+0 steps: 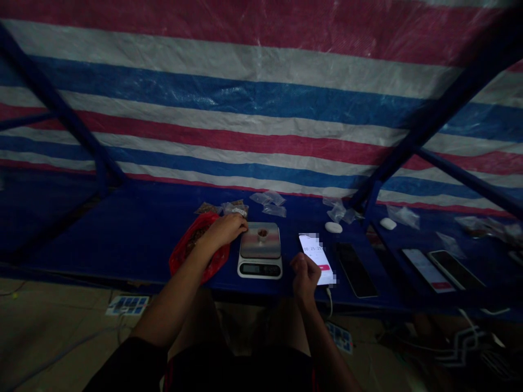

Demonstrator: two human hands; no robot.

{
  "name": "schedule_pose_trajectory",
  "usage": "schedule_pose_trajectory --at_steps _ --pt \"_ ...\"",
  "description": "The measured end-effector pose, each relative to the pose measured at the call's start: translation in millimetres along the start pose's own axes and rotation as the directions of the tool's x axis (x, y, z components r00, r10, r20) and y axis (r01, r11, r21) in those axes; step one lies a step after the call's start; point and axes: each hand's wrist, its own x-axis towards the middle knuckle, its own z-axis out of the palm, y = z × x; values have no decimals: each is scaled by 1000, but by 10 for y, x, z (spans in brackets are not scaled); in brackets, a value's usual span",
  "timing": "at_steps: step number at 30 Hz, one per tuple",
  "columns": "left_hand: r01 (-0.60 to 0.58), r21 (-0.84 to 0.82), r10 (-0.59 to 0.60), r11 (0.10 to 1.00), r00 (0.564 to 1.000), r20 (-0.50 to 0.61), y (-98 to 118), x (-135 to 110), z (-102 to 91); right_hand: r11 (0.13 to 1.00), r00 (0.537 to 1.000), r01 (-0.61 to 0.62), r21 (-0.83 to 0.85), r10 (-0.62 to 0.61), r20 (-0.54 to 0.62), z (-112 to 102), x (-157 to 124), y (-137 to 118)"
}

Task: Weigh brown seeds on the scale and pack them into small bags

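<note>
My left hand (226, 228) reaches over a red plastic bag (176, 256) holding small brown pieces. Its fingers are bent together at the left edge of a kitchen scale (260, 268), close to small filled clear bags (207, 208); whatever they may pinch is hidden. On the scale's steel plate stands a small white cup (262, 238) with brown bits inside. To the right of the scale, my right hand (305, 270) is curled into a fist over the near left edge of a lit phone (316, 256) showing a timer. Nothing shows in that fist.
Empty clear bags (273, 202) lie behind the scale. A white oval case (334, 227) and a dark phone (357, 270) lie to the right, with further phones (428, 270) beyond. Blue metal braces (67, 111) rise at both sides before a striped sheet (261, 109).
</note>
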Motion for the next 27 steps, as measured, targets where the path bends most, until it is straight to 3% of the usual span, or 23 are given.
schedule_pose_trajectory --at_steps 5,9,13,16,19,21,23,24,25,27 --pt "-4 -19 4 1000 999 -32 125 -8 -107 1000 1000 13 10 -13 16 -5 7 4" --pt "-103 -144 90 984 991 -98 339 1 -209 1000 1000 8 23 -8 21 4 11 -5" --pt "-149 -149 144 978 989 -41 500 61 -166 1000 1000 -16 -19 16 2 16 15 -32" --pt "-152 -142 150 978 988 -22 512 66 -185 999 1000 -26 -21 25 -7 14 19 -37" --pt "-132 -134 121 982 989 -84 389 -69 -376 999 1000 -32 -11 32 1 1 18 -23" --pt "-45 -87 35 995 994 -108 199 -284 -557 999 999 -43 1 43 -1 -9 12 -11" --pt "155 -18 -156 988 986 -66 -71 -603 -703 999 999 -46 20 46 -7 -16 4 -1" --pt "300 27 -299 953 953 -50 -221 -789 -742 999 999 -43 29 43 -9 -18 0 2" --pt "450 73 -447 890 893 -53 -369 -981 -751 999 999 -39 35 39 -13 -19 -4 2" --pt "700 106 -699 706 713 -50 -619 -1334 -681 999 999 -32 29 33 -15 -17 -7 -4"
